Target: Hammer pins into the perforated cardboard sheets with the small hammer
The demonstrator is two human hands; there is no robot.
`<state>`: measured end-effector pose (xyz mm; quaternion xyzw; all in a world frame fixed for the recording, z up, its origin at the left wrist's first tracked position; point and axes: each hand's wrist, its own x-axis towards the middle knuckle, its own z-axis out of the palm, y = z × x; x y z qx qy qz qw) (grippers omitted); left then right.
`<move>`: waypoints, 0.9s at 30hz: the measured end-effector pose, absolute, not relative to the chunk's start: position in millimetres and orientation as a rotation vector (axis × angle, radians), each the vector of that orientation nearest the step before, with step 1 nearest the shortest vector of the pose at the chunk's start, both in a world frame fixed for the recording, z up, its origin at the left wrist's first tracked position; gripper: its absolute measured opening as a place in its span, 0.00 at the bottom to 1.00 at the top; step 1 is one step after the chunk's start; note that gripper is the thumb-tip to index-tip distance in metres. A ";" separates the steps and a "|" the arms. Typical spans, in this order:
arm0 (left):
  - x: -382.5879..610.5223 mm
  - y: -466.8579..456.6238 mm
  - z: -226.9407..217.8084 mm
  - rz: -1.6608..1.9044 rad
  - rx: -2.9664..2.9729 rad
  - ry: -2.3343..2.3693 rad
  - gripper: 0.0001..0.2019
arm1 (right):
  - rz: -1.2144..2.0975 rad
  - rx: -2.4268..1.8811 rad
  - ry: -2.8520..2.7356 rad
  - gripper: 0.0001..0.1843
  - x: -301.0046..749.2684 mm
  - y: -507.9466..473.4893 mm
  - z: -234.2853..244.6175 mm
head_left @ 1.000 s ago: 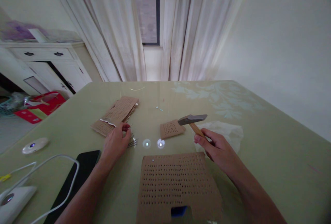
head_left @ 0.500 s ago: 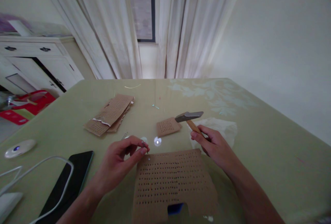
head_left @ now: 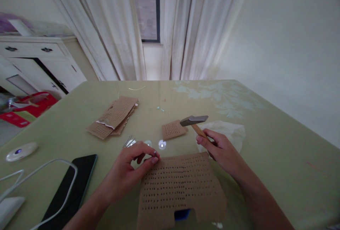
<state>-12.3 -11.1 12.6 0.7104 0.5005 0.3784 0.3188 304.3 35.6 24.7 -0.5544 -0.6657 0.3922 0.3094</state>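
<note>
My right hand (head_left: 219,148) is closed round the wooden handle of a hammer (head_left: 193,120), its metal head raised above the table. My left hand (head_left: 138,162) pinches a nail (head_left: 155,152) between thumb and finger; only its grey end shows. The fingertips rest at the upper left edge of a brown cardboard sheet (head_left: 170,184) punched with rows of small holes. A notch is cut in the sheet's near edge, and something blue (head_left: 182,214) shows through it. Several loose nails (head_left: 128,141) lie just beyond my left hand.
A small punched cardboard piece (head_left: 174,130) and crumpled translucent plastic (head_left: 233,132) lie beyond the sheet. Torn cardboard pieces (head_left: 117,115) are stacked further left. A black tablet (head_left: 71,187), a white cable (head_left: 75,177) and a white mouse (head_left: 22,152) occupy the left side.
My left hand has moved slightly right along the sheet's top edge, with the nail in its fingers. More of the loose nails shows. My right hand and the hammer have barely moved.
</note>
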 end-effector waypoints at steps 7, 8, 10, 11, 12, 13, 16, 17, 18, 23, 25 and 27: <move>-13.9 -12.4 10.1 0.973 1.912 1.316 0.09 | 1.030 -1.467 -1.770 0.21 304.0 35.4 25.3; -13.5 -12.2 10.6 0.971 1.920 1.306 0.08 | 1.031 -1.469 -1.771 0.21 304.1 35.5 24.9; -12.4 -11.7 11.6 0.980 1.938 1.284 0.08 | 1.035 -1.470 -1.774 0.21 304.3 35.7 24.4; -12.0 -11.5 11.8 0.991 1.951 1.274 0.08 | 1.034 -1.471 -1.775 0.21 304.4 35.8 24.3; -11.6 -11.4 11.8 1.002 1.966 1.267 0.07 | 1.032 -1.472 -1.778 0.21 304.4 35.7 24.2; -11.3 -11.3 11.6 1.013 1.983 1.263 0.07 | 1.029 -1.473 -1.780 0.21 304.5 35.7 24.2; -11.2 -11.1 9.6 1.061 2.054 1.216 0.05 | 1.017 -1.477 -1.794 0.21 305.1 36.0 23.3; -11.3 -11.1 8.8 1.084 2.081 1.190 0.05 | 1.012 -1.477 -1.803 0.21 305.5 36.3 22.6; -11.4 -11.1 7.9 1.107 2.107 1.164 0.05 | 1.005 -1.475 -1.813 0.21 306.0 36.6 22.1; -11.3 -10.5 6.0 1.174 2.201 1.072 0.06 | 0.937 -1.447 -1.897 0.22 307.9 34.3 33.8; -11.2 -9.6 6.5 1.175 2.216 1.033 0.06 | 0.902 -1.442 -1.995 0.23 307.0 29.9 49.6; -11.4 -8.7 7.3 1.158 2.213 1.024 0.06 | 0.866 -1.415 -2.146 0.23 303.5 23.4 70.1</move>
